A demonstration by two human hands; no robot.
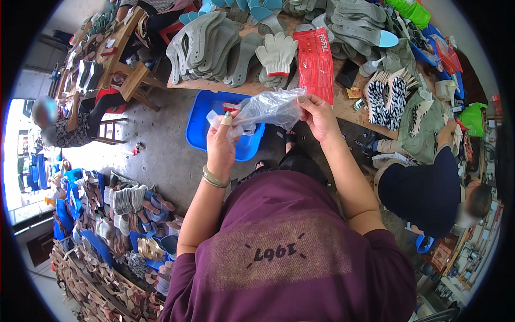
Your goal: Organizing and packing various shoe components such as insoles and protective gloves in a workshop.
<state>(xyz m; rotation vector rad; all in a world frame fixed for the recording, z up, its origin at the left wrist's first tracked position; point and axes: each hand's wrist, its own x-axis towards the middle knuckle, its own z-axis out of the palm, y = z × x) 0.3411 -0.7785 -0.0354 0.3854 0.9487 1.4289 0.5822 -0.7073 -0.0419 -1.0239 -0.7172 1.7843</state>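
Stretched between my hands is a crumpled clear plastic bag. My left hand pinches its left end, with a covering on one fingertip and a bangle on the wrist. The right end is gripped between the thumb and fingers of my right hand. Below the bag stands a blue plastic bin, partly covered by the bag and my left hand; a small red and white item shows by its far rim. Just beyond my right hand, a red printed packet lies over the edge of the workbench.
Stacks of grey sole-shaped pieces and a white knitted glove lie on the wooden workbench. A co-worker in dark clothing is close on the right. Another person sits far left. Piled shoe parts fill the lower left.
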